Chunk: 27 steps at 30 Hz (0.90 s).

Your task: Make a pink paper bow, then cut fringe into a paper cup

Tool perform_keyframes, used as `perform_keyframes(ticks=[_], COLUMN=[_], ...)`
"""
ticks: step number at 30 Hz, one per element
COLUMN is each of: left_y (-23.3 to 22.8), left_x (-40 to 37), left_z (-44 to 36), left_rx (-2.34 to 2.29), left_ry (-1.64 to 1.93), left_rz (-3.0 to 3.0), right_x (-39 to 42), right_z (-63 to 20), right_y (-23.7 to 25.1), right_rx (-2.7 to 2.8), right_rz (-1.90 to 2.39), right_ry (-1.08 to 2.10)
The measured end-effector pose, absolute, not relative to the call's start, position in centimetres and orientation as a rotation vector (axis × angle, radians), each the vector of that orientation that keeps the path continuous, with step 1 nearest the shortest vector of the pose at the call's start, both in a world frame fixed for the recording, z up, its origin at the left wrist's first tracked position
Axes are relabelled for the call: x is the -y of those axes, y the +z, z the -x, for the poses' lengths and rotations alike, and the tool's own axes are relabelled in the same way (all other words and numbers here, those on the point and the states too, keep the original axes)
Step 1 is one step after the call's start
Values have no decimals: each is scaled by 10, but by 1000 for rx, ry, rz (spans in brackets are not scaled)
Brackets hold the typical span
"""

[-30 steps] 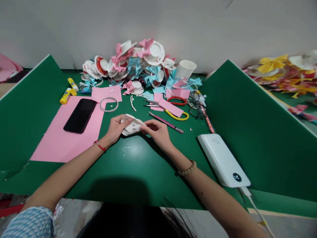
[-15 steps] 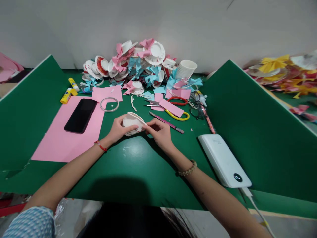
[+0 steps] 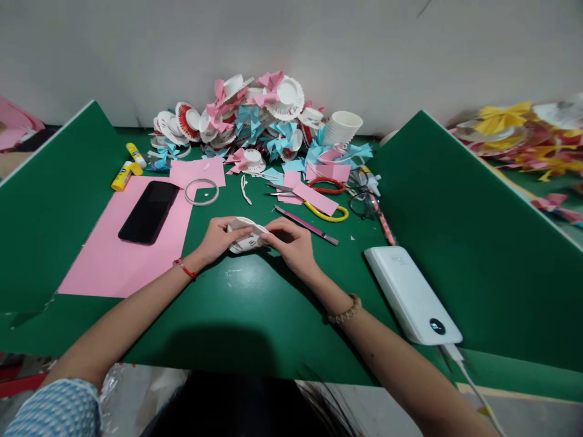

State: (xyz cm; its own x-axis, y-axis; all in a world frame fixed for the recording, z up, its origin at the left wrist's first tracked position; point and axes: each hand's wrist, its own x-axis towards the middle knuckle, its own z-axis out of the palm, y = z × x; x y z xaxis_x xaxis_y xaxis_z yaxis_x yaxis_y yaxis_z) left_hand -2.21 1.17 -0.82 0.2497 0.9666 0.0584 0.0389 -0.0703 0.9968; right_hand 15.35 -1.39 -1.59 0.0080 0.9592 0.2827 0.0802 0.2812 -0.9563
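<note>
A squashed white paper cup (image 3: 246, 238) with dark print on its side lies between both hands, low over the green table (image 3: 237, 303). My left hand (image 3: 217, 238) grips its left side, fingers curled over the rim. My right hand (image 3: 291, 241) pinches the cup's right edge with thumb and fingertips. Both wrists wear bracelets.
A black phone (image 3: 148, 212) lies on a pink sheet (image 3: 113, 261) at the left, a tape ring (image 3: 201, 191) behind it. Scissors (image 3: 314, 203), a pink-handled knife (image 3: 306, 225) and glasses (image 3: 363, 204) lie right. A white power bank (image 3: 412, 294) sits at the right. Paper-cup crafts (image 3: 255, 118) pile at the back.
The cup has been turned and pressed flatter between the hands, its printed side showing again. Both hands stay in nearly the same place.
</note>
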Motion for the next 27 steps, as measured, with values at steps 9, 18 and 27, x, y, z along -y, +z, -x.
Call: perform_keyframes(ticks=[9,18,27], left_y=[14,23,28], left_x=[-9,-2,5], left_z=[17,9,10], left_rx=[-1031,-1116,-1089], left_ry=[1164,1219,1369], left_rz=[-1541,-1485,-1776], right_x=[14,18,20], right_z=[-155,-153,-152], right_y=[-17,-12,-14], right_rx=[1402,1429,1424], right_rz=[1037,990,976], right_ry=[855,867,905])
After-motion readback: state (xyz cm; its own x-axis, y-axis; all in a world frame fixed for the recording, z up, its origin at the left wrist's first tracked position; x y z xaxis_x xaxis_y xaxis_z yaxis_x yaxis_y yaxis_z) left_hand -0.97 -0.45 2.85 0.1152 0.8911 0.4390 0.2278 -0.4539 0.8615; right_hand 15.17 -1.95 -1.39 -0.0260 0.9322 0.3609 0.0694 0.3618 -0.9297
